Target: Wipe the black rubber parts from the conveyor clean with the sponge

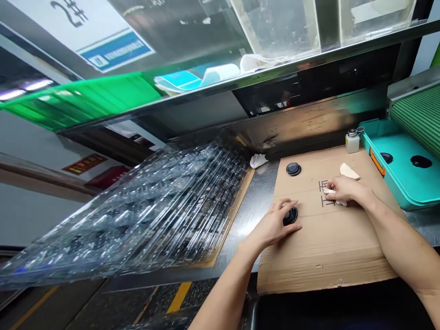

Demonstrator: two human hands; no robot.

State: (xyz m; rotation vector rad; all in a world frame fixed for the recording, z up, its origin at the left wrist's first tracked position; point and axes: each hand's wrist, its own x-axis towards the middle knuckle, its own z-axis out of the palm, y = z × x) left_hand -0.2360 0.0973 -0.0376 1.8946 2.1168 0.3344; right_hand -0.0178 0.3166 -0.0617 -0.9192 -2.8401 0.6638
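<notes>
On the cardboard sheet [326, 247] covering the steel bench [252, 215], the hands stand apart. The left hand [273, 224] is closed over a black round cap [290, 216]. The right hand [347, 189] holds a white cloth [329, 190] down against the sheet, with a second white cloth [349, 171] just beyond it. A second black cap [293, 169] lies farther back on the sheet. A small dispenser bottle [352, 143] stands near the far edge, beside a teal tray [395, 172]. Clear blister trays [120, 215] lie stacked at left.
</notes>
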